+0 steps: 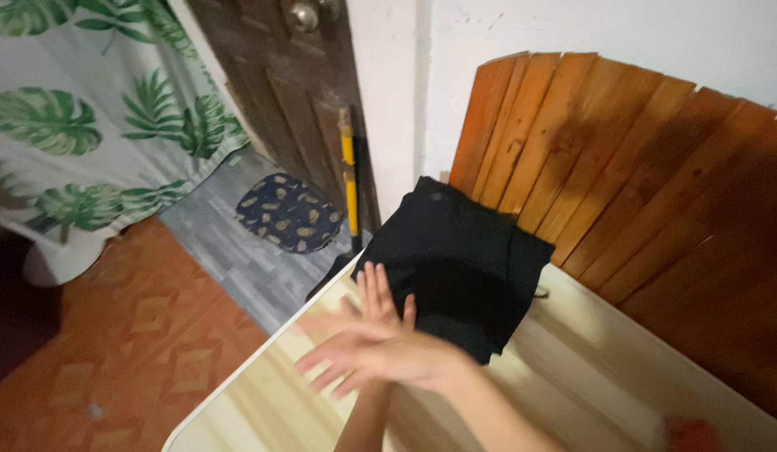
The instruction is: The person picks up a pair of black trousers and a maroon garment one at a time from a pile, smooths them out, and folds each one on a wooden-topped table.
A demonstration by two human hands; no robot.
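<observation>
Head cam, looking down at a pale wood-grain tabletop w/ white edge (pixel 238 381). Folded black fabric garment (pixel 459 264) lies flat at the far end of the table, touching the slatted orange-brown wooden panel (pixel 623 167) that leans on the white wall behind it.

Two forearms cross over the table. One hand (pixel 382 295) (left, as far as I can tell) is flat, fingers straight and together, fingertips pointing away, at the near-left edge of the garment, touching or just over it; can't tell contact for sure. Released, grasping nothing. Other hand (pixel 367 351) (right) lies across in front of it, fingers spread and pointing left, motion-blurred, above the tabletop. Also released, nothing in it.

Surroundings: dark brown wooden door (pixel 279 92) w/ round metal knob (pixel 303 15), yellow-and-black stick (pixel 349 180) leaning by the door frame, dark blue patterned mat (pixel 288 213) on grey plank floor, orange patterned floor tiles (pixel 129 335), white curtain w/ green leaf print (pixel 87 109) at left. Blurred red object (pixel 689 435) on the table, bottom right; can't ID.
</observation>
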